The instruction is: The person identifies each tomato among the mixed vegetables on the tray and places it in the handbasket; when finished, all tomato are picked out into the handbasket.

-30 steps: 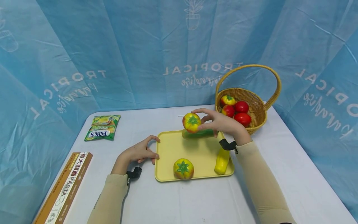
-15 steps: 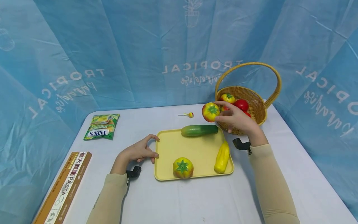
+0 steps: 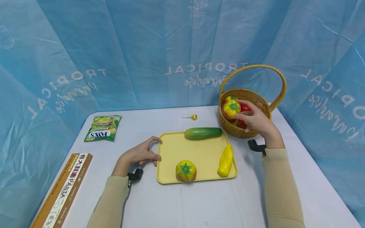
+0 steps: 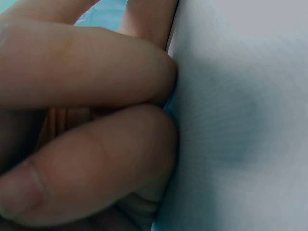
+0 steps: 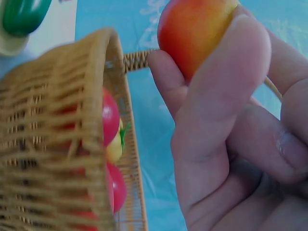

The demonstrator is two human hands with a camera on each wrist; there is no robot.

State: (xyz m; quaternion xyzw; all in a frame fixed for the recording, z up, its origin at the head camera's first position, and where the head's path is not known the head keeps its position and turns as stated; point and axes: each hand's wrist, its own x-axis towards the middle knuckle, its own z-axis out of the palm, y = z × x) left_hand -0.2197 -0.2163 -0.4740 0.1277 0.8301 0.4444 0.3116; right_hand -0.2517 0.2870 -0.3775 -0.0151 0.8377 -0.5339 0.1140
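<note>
My right hand (image 3: 253, 118) pinches a yellow-and-red toy persimmon (image 3: 231, 109) with a green leafy top, between thumb and fingers. It is over the wicker basket (image 3: 240, 131); the right wrist view puts the fruit (image 5: 192, 33) above the basket's rim. Inside the basket lie red round fruits (image 5: 110, 118) and a yellow one with green leaves, partly hidden. My left hand (image 3: 141, 153) touches the left rim of the yellow tray (image 3: 171, 148) with thumb and forefinger spread apart. The tray bears a cucumber (image 3: 203, 133), a long yellow vegetable (image 3: 226, 161) and a larger persimmon (image 3: 186, 170).
Behind the tray lies a lollipop (image 3: 194, 117). A green FOX'S packet (image 3: 103, 127) is at the back left, and a long pasta box (image 3: 62, 190) at the left front. The basket's tall handle (image 3: 282, 85) arches up. A blue curtain hangs behind the white-covered table.
My right hand has carried the persimmon from above the tray to the right and back, over the basket. The cucumber and lollipop have come into clear sight. My left hand stays at the tray's rim.
</note>
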